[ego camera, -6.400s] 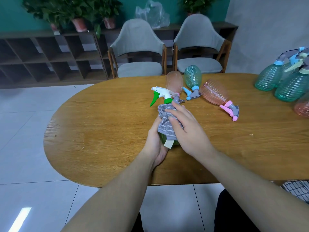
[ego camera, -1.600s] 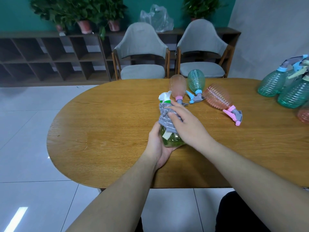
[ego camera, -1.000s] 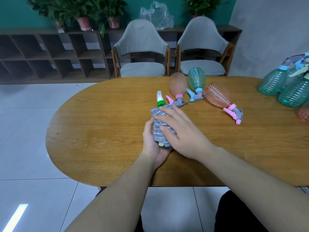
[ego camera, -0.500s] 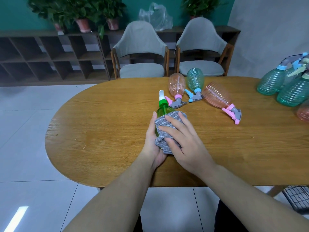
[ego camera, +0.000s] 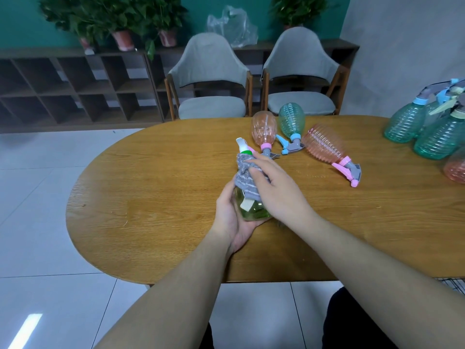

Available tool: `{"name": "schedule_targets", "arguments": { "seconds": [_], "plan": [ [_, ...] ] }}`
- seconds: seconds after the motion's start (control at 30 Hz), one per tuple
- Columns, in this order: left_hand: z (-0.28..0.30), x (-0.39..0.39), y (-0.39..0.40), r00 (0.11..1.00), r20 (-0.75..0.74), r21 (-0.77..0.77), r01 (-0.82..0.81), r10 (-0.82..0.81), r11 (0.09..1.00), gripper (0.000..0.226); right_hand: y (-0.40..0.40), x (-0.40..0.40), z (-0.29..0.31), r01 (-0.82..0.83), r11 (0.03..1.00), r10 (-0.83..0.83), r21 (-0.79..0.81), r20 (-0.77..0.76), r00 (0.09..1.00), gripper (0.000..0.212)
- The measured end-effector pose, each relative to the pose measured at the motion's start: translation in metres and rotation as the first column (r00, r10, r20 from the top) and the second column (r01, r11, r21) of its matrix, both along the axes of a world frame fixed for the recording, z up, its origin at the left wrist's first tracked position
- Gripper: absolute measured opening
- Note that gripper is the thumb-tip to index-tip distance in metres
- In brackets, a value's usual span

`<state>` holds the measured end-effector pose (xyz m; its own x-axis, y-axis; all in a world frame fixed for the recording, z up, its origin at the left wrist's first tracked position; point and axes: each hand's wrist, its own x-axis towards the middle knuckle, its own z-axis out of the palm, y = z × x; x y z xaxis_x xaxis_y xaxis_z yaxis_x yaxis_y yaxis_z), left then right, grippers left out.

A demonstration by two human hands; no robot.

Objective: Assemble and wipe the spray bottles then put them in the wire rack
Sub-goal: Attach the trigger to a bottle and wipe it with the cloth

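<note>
Three loose bottles (ego camera: 292,127) lie just beyond both grips: left hand (ego camera: 232,217) clasping the green bottle (ego camera: 251,209), right hand (ego camera: 276,190) clutching the cloth (ego camera: 242,177).

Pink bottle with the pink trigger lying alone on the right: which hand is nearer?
Right. The right hand wipes with the cloth, left of the pink bottle; the left hand lies farther left.

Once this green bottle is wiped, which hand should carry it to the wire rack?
Probably the left hand: it already grips the green bottle, while the right hand presses the cloth. The rack lies right, though.
</note>
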<state>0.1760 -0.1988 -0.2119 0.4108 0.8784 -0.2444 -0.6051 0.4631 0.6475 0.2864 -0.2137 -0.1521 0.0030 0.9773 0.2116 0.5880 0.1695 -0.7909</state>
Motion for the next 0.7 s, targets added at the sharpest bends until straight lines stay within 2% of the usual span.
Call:
{"name": "schedule_targets", "arguments": {
  "seconds": [0.1, 0.17, 0.23, 0.3, 0.4, 0.57, 0.7],
  "plan": [
    [-0.002, 0.001, 0.001, 1.000, 0.024, -0.010, -0.007, 0.008, 1.000, 0.058, 0.012, 0.000, 0.011, 0.092, 0.990, -0.117, -0.108, -0.254, 0.960, 0.041],
    [-0.004, 0.000, 0.003, 0.999, 0.053, -0.015, -0.003, 0.003, 1.000, 0.059, 0.018, 0.000, 0.015, 0.125, 0.984, -0.161, -0.128, -0.325, 0.932, 0.043],
    [-0.005, 0.001, 0.004, 0.998, 0.054, -0.010, -0.009, 0.009, 1.000, 0.057, 0.021, -0.003, 0.015, 0.068, 0.990, -0.094, -0.124, -0.221, 0.971, 0.041],
    [-0.006, 0.002, 0.005, 0.999, 0.048, -0.021, -0.023, 0.024, 1.000, 0.055, 0.022, -0.005, 0.012, -0.003, 0.991, 0.003, -0.133, -0.001, 1.000, 0.040],
    [-0.008, 0.001, 0.006, 0.998, 0.052, -0.039, -0.042, 0.044, 0.998, 0.058, 0.019, -0.007, 0.007, -0.036, 0.993, 0.062, -0.114, 0.228, 0.972, 0.042],
    [-0.007, 0.000, 0.003, 0.986, 0.162, -0.026, -0.036, 0.040, 0.999, 0.050, 0.002, -0.007, 0.000, -0.138, 0.988, 0.102, 0.065, 0.385, 0.917, 0.039],
    [-0.009, -0.002, 0.005, 0.974, 0.206, -0.100, -0.071, 0.090, 0.992, 0.051, -0.013, -0.005, -0.015, -0.264, 0.944, 0.135, 0.196, 0.499, 0.856, 0.039]
  ]
}}
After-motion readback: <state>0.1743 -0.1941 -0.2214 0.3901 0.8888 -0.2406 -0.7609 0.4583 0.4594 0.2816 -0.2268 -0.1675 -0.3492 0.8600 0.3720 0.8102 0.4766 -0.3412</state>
